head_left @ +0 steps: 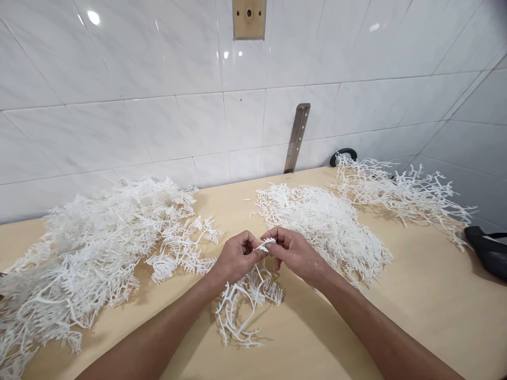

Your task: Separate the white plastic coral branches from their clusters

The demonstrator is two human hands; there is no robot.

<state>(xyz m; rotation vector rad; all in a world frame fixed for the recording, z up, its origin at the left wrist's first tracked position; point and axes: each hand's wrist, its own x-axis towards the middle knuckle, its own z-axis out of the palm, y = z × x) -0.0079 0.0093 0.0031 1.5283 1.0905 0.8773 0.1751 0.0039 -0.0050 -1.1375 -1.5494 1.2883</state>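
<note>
My left hand is closed in a pinch on a white branching plastic sprue, which hangs below the fingers to the table. One stem of it sticks up between both hands. At that stem's tip my right hand pinches with thumb and forefinger; the exact contact is partly hidden. Toothed side twigs curl at the sprue's lower end, and a tuft of thin spikes shows on its right. Just right of my right hand lies a heap of small loose white slivers.
A large pile of spiky white sprues covers the left side, with a few strays nearer my left hand. Bare branched stems lie at the back right. Black curved objects stand at the right edge. A metal strip leans against the tiled wall.
</note>
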